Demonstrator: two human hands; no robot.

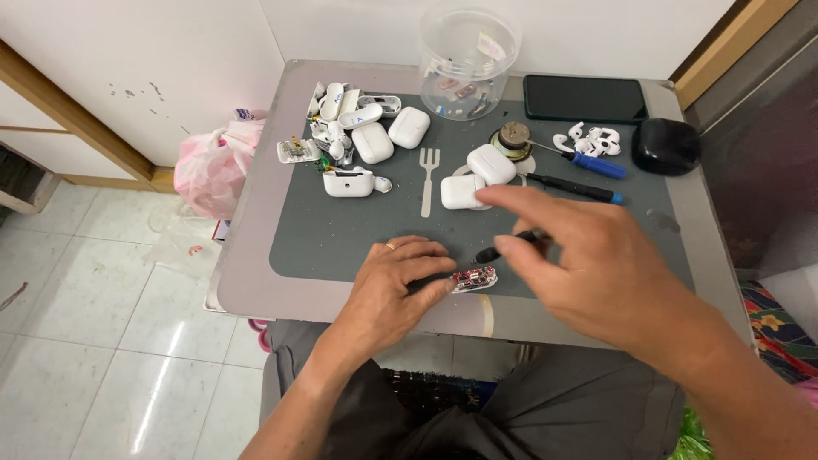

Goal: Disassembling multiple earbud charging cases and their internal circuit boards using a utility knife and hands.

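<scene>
Your left hand [399,274] lies palm down on the grey mat [324,230], its grip closed flat over a small red circuit board [474,278] whose right end shows past the fingertips at the mat's near edge. Your right hand [588,264] has its grip pinched on a slim black tool [511,244], tip pointing toward the board. Just beyond the right index finger sit two white earbud cases [477,177], one leaning on the other. Further back on the worktop [256,255]: a pile of opened white cases [354,136], a clear plastic tub [469,60], a dark phone [584,98], blue-handled screwdrivers [588,175], loose white earbuds [592,140] and a black oval case [666,146].
</scene>
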